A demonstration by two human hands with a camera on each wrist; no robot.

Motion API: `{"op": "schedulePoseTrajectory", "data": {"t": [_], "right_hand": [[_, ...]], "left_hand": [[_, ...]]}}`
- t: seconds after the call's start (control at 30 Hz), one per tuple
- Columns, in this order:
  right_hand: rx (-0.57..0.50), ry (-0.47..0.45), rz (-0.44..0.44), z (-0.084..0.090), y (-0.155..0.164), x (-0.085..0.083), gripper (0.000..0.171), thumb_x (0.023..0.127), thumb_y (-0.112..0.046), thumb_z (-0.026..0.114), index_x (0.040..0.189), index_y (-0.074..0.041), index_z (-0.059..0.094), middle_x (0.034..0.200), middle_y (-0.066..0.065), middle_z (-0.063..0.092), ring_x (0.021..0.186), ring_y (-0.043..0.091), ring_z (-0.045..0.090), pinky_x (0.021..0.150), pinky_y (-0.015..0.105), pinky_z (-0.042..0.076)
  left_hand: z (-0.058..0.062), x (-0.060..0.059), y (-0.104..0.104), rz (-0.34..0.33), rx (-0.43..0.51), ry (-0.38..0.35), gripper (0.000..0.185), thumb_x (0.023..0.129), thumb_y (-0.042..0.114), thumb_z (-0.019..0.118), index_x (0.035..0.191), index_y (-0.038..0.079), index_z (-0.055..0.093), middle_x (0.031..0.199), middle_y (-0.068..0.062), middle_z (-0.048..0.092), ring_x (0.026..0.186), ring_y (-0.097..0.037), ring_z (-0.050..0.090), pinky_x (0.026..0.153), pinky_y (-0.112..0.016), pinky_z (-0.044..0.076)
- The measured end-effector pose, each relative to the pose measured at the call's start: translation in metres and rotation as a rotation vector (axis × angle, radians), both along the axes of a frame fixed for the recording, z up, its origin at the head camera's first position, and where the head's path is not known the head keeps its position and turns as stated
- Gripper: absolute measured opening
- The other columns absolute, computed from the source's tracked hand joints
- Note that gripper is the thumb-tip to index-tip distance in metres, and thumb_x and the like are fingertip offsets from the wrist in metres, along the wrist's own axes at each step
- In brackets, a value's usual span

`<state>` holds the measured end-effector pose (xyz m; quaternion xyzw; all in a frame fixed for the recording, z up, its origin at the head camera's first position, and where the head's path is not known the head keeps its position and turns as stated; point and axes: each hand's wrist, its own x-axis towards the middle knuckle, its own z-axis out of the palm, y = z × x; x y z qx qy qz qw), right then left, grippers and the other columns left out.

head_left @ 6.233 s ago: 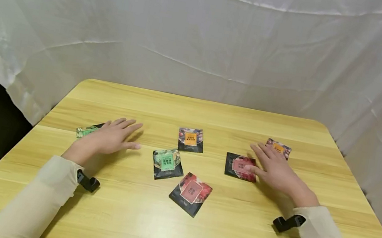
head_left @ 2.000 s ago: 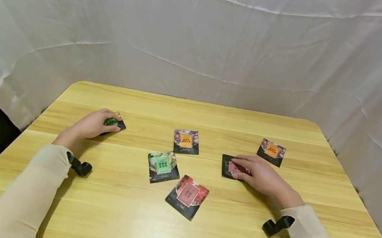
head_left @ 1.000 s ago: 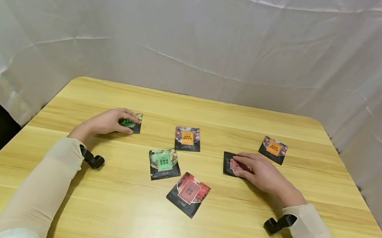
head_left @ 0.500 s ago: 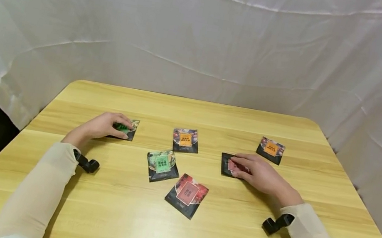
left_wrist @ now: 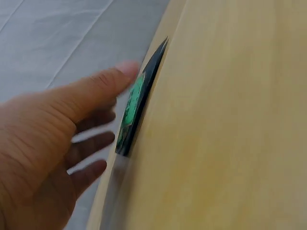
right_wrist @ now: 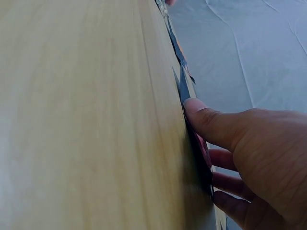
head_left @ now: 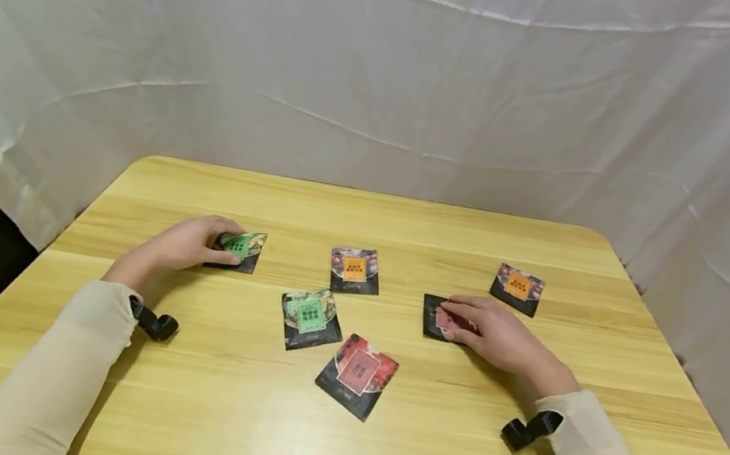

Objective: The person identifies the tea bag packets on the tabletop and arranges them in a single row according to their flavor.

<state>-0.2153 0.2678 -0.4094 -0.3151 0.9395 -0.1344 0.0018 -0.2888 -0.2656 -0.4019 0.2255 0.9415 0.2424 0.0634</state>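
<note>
My left hand is beside a flat green-labelled sachet at the table's left, its thumb and fingers overlapping the sachet's left part in the head view. From the left wrist, the fingers look spread and loose, with the thumb over the green label. My right hand grips a dark sachet with a red label, thumb on the near edge and fingers on the far side; the hand covers its right part. In the right wrist view the thumb tip meets that sachet's edge, and the fingers curl behind it.
Between the hands lie an orange-labelled sachet, another green-labelled one and another red-labelled one. Beyond the right hand lies a second orange-labelled sachet. Grey-white cloth hangs behind the wooden table.
The left hand has slid its green sachet rightward to line up left of the middle orange one, then drawn back slightly. The right hand has settled onto the red sachet and stayed there.
</note>
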Motion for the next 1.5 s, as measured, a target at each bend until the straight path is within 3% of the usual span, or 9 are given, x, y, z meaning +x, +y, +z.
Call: {"op": "schedulePoseTrajectory", "data": {"t": [0.17, 0.4, 0.93, 1.5], "right_hand": [[-0.001, -0.009, -0.008, 0.000, 0.000, 0.001, 0.051, 0.096, -0.033, 0.064, 0.137, -0.003, 0.058, 0.139, 0.017, 0.054, 0.129, 0.037, 0.047, 0.105, 0.054, 0.038], [-0.008, -0.002, -0.002, 0.000, 0.000, 0.002, 0.050, 0.096, -0.032, 0.064, 0.136, -0.003, 0.058, 0.138, 0.017, 0.054, 0.128, 0.036, 0.048, 0.105, 0.054, 0.039], [0.004, 0.005, -0.019, 0.003, 0.001, 0.004, 0.050, 0.096, -0.030, 0.064, 0.137, -0.002, 0.057, 0.139, 0.017, 0.053, 0.128, 0.036, 0.048, 0.104, 0.054, 0.039], [0.005, -0.010, -0.011, 0.001, -0.001, 0.002, 0.051, 0.096, -0.032, 0.064, 0.138, -0.003, 0.057, 0.140, 0.016, 0.053, 0.129, 0.035, 0.047, 0.105, 0.053, 0.038]], "left_hand": [[-0.001, 0.005, 0.000, -0.021, -0.093, 0.003, 0.073, 0.091, 0.042, 0.069, 0.145, -0.001, 0.044, 0.147, -0.028, 0.038, 0.133, -0.047, 0.036, 0.107, -0.061, 0.030], [0.002, 0.016, -0.006, -0.043, -0.138, 0.030, 0.073, 0.091, 0.040, 0.069, 0.144, -0.004, 0.045, 0.145, -0.030, 0.039, 0.130, -0.050, 0.039, 0.104, -0.062, 0.033], [0.002, 0.014, -0.017, -0.047, -0.074, -0.016, 0.078, 0.085, 0.049, 0.073, 0.144, 0.004, 0.049, 0.146, -0.022, 0.043, 0.130, -0.044, 0.041, 0.103, -0.060, 0.036], [-0.006, 0.017, -0.022, -0.025, -0.046, -0.036, 0.083, 0.084, 0.054, 0.071, 0.145, 0.003, 0.047, 0.148, -0.024, 0.037, 0.131, -0.046, 0.038, 0.102, -0.062, 0.035]]}}
